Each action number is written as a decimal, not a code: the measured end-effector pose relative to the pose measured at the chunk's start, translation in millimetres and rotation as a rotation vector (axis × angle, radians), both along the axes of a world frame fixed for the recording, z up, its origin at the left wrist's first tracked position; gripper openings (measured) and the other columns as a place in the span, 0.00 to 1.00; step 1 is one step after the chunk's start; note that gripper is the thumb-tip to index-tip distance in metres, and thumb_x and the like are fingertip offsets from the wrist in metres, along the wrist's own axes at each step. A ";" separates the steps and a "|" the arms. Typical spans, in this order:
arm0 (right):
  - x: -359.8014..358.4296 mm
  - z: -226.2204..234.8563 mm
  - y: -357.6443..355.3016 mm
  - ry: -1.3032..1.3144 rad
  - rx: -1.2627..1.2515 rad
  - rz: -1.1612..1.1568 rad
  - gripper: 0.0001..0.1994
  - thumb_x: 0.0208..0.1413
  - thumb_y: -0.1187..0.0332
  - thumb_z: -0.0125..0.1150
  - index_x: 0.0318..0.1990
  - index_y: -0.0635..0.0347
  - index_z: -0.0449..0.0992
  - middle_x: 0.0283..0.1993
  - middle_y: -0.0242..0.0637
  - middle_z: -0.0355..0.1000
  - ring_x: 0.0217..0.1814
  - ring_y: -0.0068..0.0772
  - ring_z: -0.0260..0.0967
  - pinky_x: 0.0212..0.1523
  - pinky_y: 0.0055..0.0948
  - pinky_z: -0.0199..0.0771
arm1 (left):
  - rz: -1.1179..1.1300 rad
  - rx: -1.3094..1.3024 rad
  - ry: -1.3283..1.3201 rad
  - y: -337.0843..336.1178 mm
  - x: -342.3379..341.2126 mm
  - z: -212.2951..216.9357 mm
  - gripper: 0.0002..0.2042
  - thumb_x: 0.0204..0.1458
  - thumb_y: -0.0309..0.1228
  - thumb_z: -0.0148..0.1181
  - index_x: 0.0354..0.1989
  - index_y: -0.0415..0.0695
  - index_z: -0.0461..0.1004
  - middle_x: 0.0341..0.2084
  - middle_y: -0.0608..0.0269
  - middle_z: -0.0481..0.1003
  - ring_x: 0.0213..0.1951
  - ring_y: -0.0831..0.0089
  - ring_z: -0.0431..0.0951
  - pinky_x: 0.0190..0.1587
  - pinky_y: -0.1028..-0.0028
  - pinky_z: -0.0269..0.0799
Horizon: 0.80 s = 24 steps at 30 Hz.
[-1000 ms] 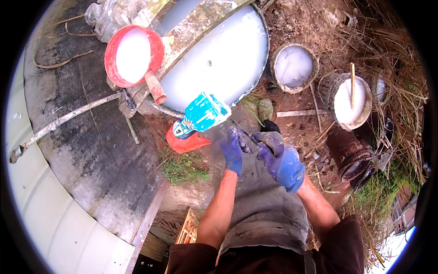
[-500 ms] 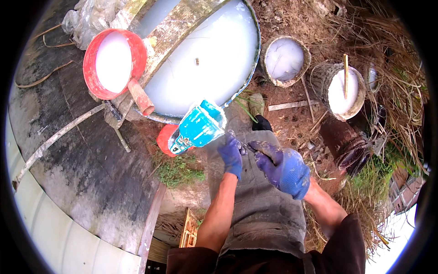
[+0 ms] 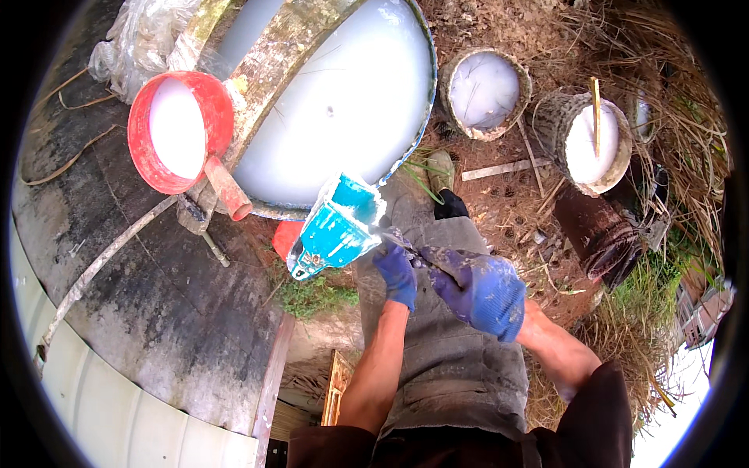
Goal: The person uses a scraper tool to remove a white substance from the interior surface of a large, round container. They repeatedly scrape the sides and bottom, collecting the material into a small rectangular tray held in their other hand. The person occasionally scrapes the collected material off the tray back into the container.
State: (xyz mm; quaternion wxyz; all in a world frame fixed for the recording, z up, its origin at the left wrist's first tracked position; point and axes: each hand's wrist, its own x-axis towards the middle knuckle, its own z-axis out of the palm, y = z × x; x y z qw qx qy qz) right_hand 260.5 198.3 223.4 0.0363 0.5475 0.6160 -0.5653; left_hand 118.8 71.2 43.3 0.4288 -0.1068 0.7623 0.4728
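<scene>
A blue plastic scoop, crusted with white, hangs tilted in front of the large vat of milky liquid. From its right edge a thin dark handle seems to run toward my gloved hands. My left hand, in a stained purple-blue glove, is closed round this handle close to the scoop. Just right of it, my right hand, gloved alike, is closed on the handle too. Its fingertips nearly touch the left hand. The fingers hide much of the handle.
A weathered plank lies across the vat. A red long-handled dipper with white liquid rests beside it. Two crusted buckets of white liquid stand right, one with a stick. A dark container lies below.
The blue scoop has dropped slightly and turned, showing more of its inside. Both hands keep their grip, nearly in place. The whole view has shifted a little.
</scene>
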 end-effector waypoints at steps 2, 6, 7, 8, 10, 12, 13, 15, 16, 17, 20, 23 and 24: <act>-19.7 -24.7 11.4 -0.011 -0.018 0.124 0.16 0.59 0.62 0.57 0.53 0.52 0.77 0.36 0.48 0.77 0.40 0.53 0.77 0.40 0.46 0.77 | -0.001 0.076 -0.011 -25.1 -9.8 -26.0 0.03 0.54 0.23 0.56 0.31 0.46 0.70 0.20 0.67 0.70 0.18 0.75 0.69 0.15 0.71 0.64; -15.7 -97.2 16.5 -0.063 -0.010 0.072 0.13 0.60 0.63 0.56 0.48 0.55 0.78 0.36 0.49 0.77 0.38 0.52 0.77 0.37 0.46 0.77 | -0.138 0.032 -0.327 5.2 10.2 14.5 0.01 0.54 0.25 0.57 0.32 0.45 0.71 0.19 0.68 0.70 0.16 0.75 0.68 0.14 0.71 0.62; -20.0 -90.9 22.3 -0.086 -0.027 0.054 0.12 0.61 0.63 0.55 0.47 0.56 0.78 0.36 0.49 0.77 0.37 0.52 0.77 0.36 0.46 0.76 | -0.144 0.046 -0.306 3.3 7.0 17.8 0.02 0.54 0.25 0.57 0.33 0.45 0.71 0.19 0.68 0.69 0.16 0.76 0.67 0.14 0.72 0.62; -18.2 -77.9 26.0 -0.057 0.023 0.012 0.12 0.61 0.63 0.55 0.48 0.56 0.78 0.36 0.49 0.77 0.37 0.52 0.77 0.35 0.46 0.76 | -0.147 0.067 -0.282 2.6 2.5 17.4 0.02 0.54 0.26 0.58 0.34 0.45 0.71 0.19 0.69 0.68 0.16 0.76 0.67 0.14 0.72 0.62; 2.3 -37.4 27.5 -0.015 0.131 -0.082 0.14 0.61 0.64 0.55 0.52 0.55 0.77 0.37 0.48 0.77 0.37 0.52 0.77 0.34 0.46 0.77 | -0.085 -0.068 -0.321 3.8 -4.2 17.1 0.02 0.54 0.26 0.58 0.34 0.45 0.71 0.19 0.69 0.67 0.16 0.77 0.66 0.14 0.72 0.61; 24.1 -4.3 17.6 -0.009 0.026 -0.109 0.18 0.60 0.66 0.57 0.57 0.53 0.75 0.37 0.48 0.76 0.36 0.53 0.76 0.35 0.45 0.76 | -0.117 -0.011 -0.300 12.3 2.0 23.3 0.03 0.54 0.26 0.59 0.34 0.46 0.72 0.19 0.70 0.67 0.16 0.77 0.66 0.14 0.72 0.61; 28.8 7.5 12.7 0.002 -0.030 -0.124 0.20 0.59 0.67 0.59 0.60 0.51 0.74 0.37 0.48 0.76 0.35 0.54 0.75 0.35 0.44 0.75 | -0.133 0.014 -0.282 15.1 2.9 25.7 0.03 0.54 0.27 0.59 0.34 0.46 0.72 0.19 0.70 0.67 0.16 0.77 0.66 0.14 0.72 0.61; 22.8 26.1 11.3 0.052 -0.055 -0.110 0.20 0.58 0.69 0.59 0.60 0.51 0.74 0.35 0.46 0.75 0.33 0.53 0.75 0.32 0.44 0.74 | -0.041 -0.038 -0.186 5.8 -2.6 8.2 0.03 0.56 0.29 0.58 0.32 0.48 0.71 0.18 0.71 0.66 0.16 0.77 0.65 0.15 0.71 0.60; 24.0 30.6 8.0 0.061 -0.074 -0.112 0.20 0.58 0.70 0.59 0.60 0.51 0.74 0.34 0.46 0.74 0.32 0.53 0.74 0.30 0.43 0.73 | -0.003 -0.070 -0.153 5.1 0.4 3.9 0.04 0.57 0.31 0.57 0.30 0.49 0.71 0.18 0.71 0.66 0.15 0.76 0.65 0.15 0.71 0.59; 24.3 32.8 4.9 0.063 -0.106 -0.091 0.21 0.59 0.64 0.58 0.61 0.51 0.71 0.40 0.47 0.75 0.34 0.55 0.75 0.33 0.47 0.76 | -0.001 -0.027 -0.307 1.7 -2.3 3.8 0.06 0.58 0.33 0.56 0.29 0.50 0.69 0.17 0.71 0.65 0.15 0.76 0.64 0.15 0.70 0.59; 23.1 24.4 -15.4 0.076 0.008 -0.092 0.24 0.57 0.64 0.61 0.62 0.51 0.71 0.39 0.48 0.75 0.32 0.55 0.74 0.32 0.48 0.76 | -0.035 0.012 -0.600 -3.0 -11.2 8.4 0.11 0.60 0.38 0.53 0.25 0.53 0.65 0.15 0.72 0.63 0.14 0.75 0.63 0.16 0.70 0.58; 21.0 17.9 -23.1 0.085 0.014 -0.117 0.19 0.56 0.64 0.62 0.55 0.53 0.74 0.37 0.48 0.74 0.29 0.55 0.74 0.29 0.47 0.75 | -0.106 -0.080 -0.564 3.3 -7.9 15.9 0.13 0.61 0.41 0.52 0.24 0.55 0.63 0.14 0.72 0.61 0.14 0.74 0.62 0.17 0.70 0.58; 21.5 15.4 -25.5 0.087 0.013 -0.116 0.17 0.56 0.64 0.62 0.53 0.53 0.75 0.36 0.48 0.74 0.29 0.55 0.74 0.29 0.47 0.75 | -0.105 -0.083 -0.555 6.5 -6.1 18.5 0.13 0.61 0.40 0.52 0.24 0.55 0.63 0.14 0.73 0.61 0.15 0.74 0.62 0.17 0.70 0.58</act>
